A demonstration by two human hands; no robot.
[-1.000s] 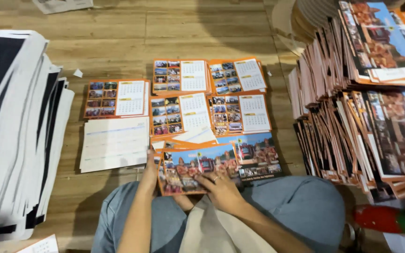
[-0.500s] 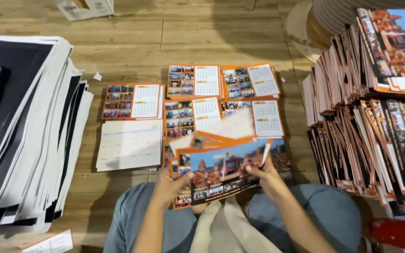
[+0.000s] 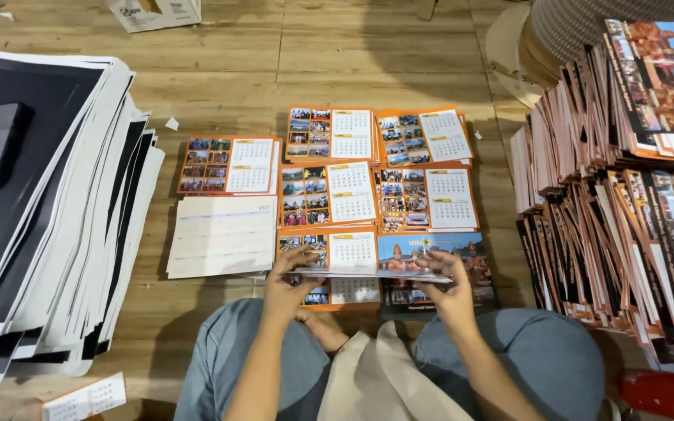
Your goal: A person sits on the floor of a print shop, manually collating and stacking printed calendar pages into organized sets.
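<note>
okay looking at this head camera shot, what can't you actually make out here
- Head view: the pile under the lifted sheets is partly hidden by the left hand and right hand.
- The cardboard box is cut off by the top edge.
- The calendar grids are too small to read.

Head camera, looking steeply down, close above floor [image 3: 352, 54]

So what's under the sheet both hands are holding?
Under the held sheet, orange calendar pages and a picture cover show on the floor; their middles are covered.
</note>
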